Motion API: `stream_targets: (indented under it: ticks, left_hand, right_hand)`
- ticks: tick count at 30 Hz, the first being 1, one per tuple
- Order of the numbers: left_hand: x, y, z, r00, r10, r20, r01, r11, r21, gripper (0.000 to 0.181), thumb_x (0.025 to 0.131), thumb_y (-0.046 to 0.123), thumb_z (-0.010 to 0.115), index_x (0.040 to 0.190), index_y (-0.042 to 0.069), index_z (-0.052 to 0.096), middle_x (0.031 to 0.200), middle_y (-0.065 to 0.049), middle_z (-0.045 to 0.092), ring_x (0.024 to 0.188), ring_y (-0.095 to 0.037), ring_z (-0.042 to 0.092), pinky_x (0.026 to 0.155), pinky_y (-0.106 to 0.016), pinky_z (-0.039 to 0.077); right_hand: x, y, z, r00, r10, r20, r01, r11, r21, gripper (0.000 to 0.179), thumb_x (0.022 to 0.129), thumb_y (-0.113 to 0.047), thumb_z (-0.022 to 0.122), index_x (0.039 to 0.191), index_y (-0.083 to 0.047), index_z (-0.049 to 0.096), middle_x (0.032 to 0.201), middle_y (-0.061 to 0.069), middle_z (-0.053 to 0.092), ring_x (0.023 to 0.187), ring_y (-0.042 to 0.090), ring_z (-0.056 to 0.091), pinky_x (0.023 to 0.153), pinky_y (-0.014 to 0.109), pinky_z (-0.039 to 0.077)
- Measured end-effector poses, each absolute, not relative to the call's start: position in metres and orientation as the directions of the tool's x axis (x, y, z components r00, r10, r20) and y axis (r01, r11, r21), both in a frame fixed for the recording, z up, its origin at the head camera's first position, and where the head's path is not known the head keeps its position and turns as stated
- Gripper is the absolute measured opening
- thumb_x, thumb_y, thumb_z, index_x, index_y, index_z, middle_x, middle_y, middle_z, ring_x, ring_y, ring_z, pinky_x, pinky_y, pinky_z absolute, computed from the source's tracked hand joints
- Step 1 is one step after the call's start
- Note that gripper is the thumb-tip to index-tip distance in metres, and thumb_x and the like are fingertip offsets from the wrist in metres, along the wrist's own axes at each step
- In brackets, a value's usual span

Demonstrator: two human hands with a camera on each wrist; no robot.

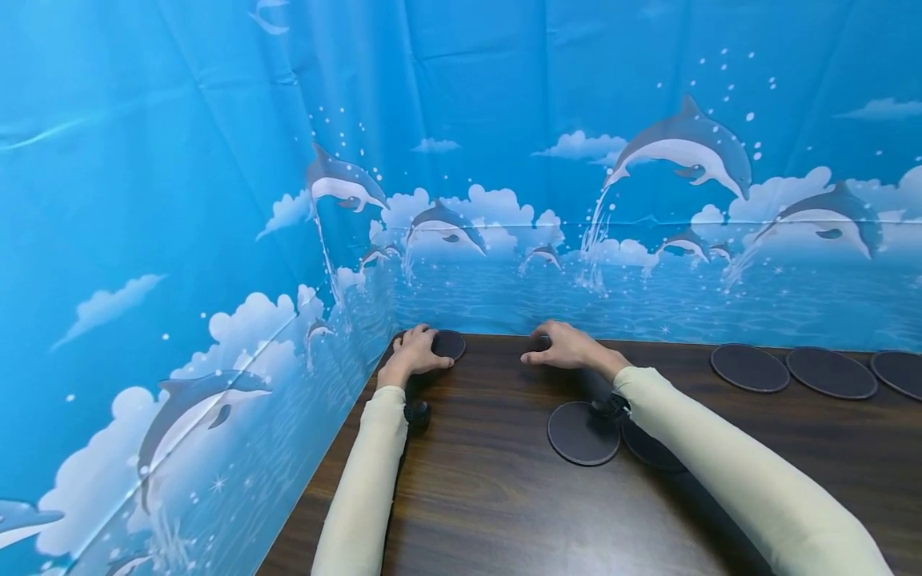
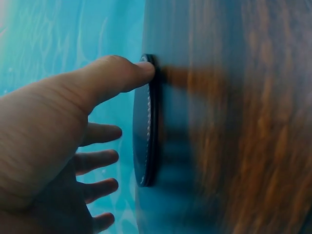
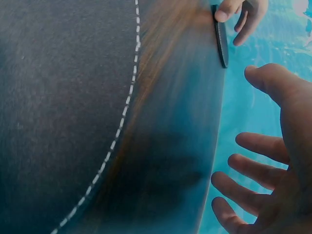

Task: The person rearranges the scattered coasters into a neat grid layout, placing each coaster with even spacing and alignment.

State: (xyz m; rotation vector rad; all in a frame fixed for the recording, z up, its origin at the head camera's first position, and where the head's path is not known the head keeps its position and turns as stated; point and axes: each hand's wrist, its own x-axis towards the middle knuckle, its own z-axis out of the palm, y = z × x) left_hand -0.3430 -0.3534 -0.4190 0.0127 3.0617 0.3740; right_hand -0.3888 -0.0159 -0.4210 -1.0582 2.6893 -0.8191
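At the far left corner of the table, my left hand [image 1: 414,354] is over a dark round coaster [image 1: 450,345] with pale stitching round its edge. The left wrist view shows the thumb [image 2: 141,70] on the coaster's edge [image 2: 148,122], while the other fingers are spread and partly straight. Near the table's back edge, my right hand [image 1: 569,346] hovers with fingers apart and nothing between them; its shadow falls on the wood. Closer to me lies another coaster [image 1: 582,436], and one beside it [image 1: 651,448] is partly hidden under the right forearm.
Several more dark coasters [image 1: 749,368] lie in a row along the back edge at the right. The brown wooden table [image 1: 490,496] meets a blue dolphin-print sheet [image 1: 490,296] at its back and left sides.
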Motion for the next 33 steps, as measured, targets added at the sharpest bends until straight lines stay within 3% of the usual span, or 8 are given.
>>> stream_targets:
  ticks: [21, 33]
  left_hand:
    - [-0.339, -0.368, -0.406, -0.987, -0.04, -0.158, -0.075, 0.971, 0.225, 0.093, 0.09, 0.058, 0.07, 0.157, 0.004, 0.037, 0.163, -0.022, 0.021, 0.147, -0.048, 0.018, 0.113, -0.066, 0.018]
    - [-0.337, -0.375, -0.413, -0.985, -0.033, -0.172, -0.071, 0.973, 0.22, 0.089, 0.093, 0.054, 0.068, 0.155, -0.002, 0.038, 0.161, -0.024, 0.024, 0.144, -0.047, 0.025, 0.111, -0.064, 0.025]
  right_hand:
    - [-0.39, -0.079, -0.419, -0.707, -0.706, 0.038, -0.64, 0.616, -0.459, 0.066, 0.093, -0.051, 0.072, 0.139, -0.004, 0.062, 0.142, 0.016, 0.054, 0.125, 0.033, 0.054, 0.098, 0.053, 0.047]
    - [-0.387, -0.117, -0.428, -0.746, -0.666, 0.007, -0.614, 0.684, -0.394, 0.069, 0.091, -0.057, 0.072, 0.139, -0.008, 0.062, 0.139, 0.014, 0.053, 0.127, 0.035, 0.049, 0.102, 0.057, 0.041]
